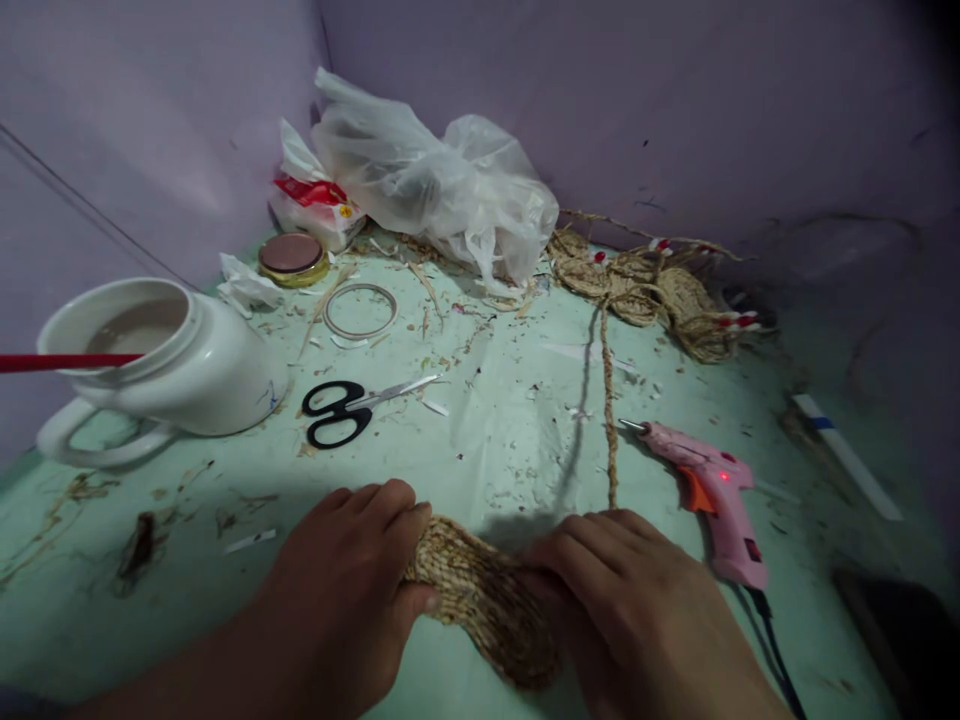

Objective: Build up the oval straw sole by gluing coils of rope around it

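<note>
Both hands hold a flat, sole-shaped piece of coiled straw braid [480, 590] low over the table. My left hand [367, 570] is closed on its left end, the thumb underneath in front and the fingers over the top. At the right edge my right hand [622, 590] is closed on the piece, its fingertips partly hidden. A loose strand of braid [609, 400] runs from behind my right hand up the table. Right of that hand lies a pink glue gun [720, 490] with a red light showing. Black-handled scissors [352, 408] lie partly open beyond my left hand.
A white mug [217, 360] with a red stick [67, 362] stands tilted-looking at left. Behind are a tape ring [361, 311], a round tin [292, 260], a tissue pack [319, 205], a plastic bag [442, 190] and braided straw pieces [630, 285]. Scraps litter the green table.
</note>
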Available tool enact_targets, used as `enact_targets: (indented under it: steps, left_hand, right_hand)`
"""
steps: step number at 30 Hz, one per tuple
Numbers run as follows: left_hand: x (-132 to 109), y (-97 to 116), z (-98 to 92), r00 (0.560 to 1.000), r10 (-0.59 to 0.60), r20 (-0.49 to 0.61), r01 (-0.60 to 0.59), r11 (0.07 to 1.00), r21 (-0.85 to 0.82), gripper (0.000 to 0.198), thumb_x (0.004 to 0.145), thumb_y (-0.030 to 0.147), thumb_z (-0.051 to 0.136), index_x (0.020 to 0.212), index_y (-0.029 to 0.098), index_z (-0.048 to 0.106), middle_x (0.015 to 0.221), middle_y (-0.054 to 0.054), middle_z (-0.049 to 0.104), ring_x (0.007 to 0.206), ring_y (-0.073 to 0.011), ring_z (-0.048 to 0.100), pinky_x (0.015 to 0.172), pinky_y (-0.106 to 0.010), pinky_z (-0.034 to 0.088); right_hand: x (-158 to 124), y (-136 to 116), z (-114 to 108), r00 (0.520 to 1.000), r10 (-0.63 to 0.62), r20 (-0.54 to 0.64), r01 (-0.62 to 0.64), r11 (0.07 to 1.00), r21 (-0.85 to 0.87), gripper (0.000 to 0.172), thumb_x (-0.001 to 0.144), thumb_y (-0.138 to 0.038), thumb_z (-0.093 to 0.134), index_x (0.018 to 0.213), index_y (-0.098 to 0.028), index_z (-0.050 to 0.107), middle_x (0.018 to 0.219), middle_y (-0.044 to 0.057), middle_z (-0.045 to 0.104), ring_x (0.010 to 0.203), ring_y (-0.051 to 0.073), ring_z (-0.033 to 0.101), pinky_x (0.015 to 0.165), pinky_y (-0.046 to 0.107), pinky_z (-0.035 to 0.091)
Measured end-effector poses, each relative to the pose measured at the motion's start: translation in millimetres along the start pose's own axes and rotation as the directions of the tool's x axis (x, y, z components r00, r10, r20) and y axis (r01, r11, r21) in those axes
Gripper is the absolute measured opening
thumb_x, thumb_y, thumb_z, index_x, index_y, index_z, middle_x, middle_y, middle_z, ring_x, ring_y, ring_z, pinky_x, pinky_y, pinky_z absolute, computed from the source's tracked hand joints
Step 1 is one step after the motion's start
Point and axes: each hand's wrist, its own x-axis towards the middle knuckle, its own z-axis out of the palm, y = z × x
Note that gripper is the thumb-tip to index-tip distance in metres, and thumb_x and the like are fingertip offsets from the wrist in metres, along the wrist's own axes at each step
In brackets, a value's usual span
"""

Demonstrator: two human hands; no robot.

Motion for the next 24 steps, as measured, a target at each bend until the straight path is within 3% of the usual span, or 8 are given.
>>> enact_targets:
  steps: [4,8,13,17,24]
  left_hand:
    - [0.8,0.4,0.0,1.0,0.017,0.009,-0.017,1.0,-0.015,0.031,0.066,0.012,0.064,0.095,0.019,0.062,0.096,-0.007,0.065,0.08,-0.0265,0.061,0.07,-0.046,0.052]
    - [0.8,1.6,-0.8,0.999,-0.002,0.043,0.003,0.999,-0.033,0.032,0.07,0.015,0.065,0.102,0.019,0.061,0.099,-0.006,0.064,0.084,-0.0262,0.06,0.075,-0.047,0.049]
    - [1.9,3.4,-4.7,0.996,-0.023,0.09,0.028,0.998,-0.049,0.029,0.072,0.018,0.066,0.101,0.02,0.061,0.099,-0.005,0.064,0.083,-0.0253,0.06,0.075,-0.045,0.048]
    - [2.3,4.0,-6.7,0.994,-0.021,0.106,0.025,0.999,-0.034,0.028,0.073,0.018,0.065,0.101,0.019,0.062,0.099,-0.006,0.064,0.082,-0.0254,0.06,0.074,-0.045,0.047]
    - [2.6,4.5,-6.4,0.994,0.006,0.105,-0.003,1.0,-0.026,0.028,0.075,0.016,0.061,0.102,0.018,0.062,0.096,-0.005,0.064,0.079,-0.0244,0.059,0.073,-0.045,0.046]
  right_hand:
    - [-6.7,-4.0,0.5,1.0,-0.016,0.022,0.016,1.0,0.002,0.019,0.088,-0.014,0.046,0.079,-0.023,0.06,0.062,-0.001,0.061,0.05,0.015,0.056,0.049,0.026,0.039]
    - [-3.0,7.9,1.3,0.991,0.123,0.05,-0.125,0.991,0.041,0.021,0.087,-0.015,0.042,0.084,-0.021,0.062,0.07,0.002,0.064,0.057,0.017,0.062,0.049,0.027,0.045]
    - [-1.0,21.4,14.5,0.977,0.202,0.076,-0.211,0.968,0.139,0.022,0.089,-0.017,0.042,0.086,-0.018,0.064,0.074,0.006,0.063,0.061,0.019,0.062,0.053,0.031,0.051]
    - [-6.0,21.1,20.6,0.986,0.159,0.044,-0.165,0.958,0.234,0.026,0.088,-0.013,0.043,0.098,-0.017,0.066,0.087,0.01,0.066,0.073,0.02,0.065,0.061,0.033,0.055]
    - [-16.7,19.5,22.5,0.996,0.087,0.009,-0.086,0.958,0.275,0.028,0.085,-0.006,0.047,0.102,-0.018,0.065,0.094,0.009,0.065,0.082,0.017,0.065,0.068,0.028,0.056]
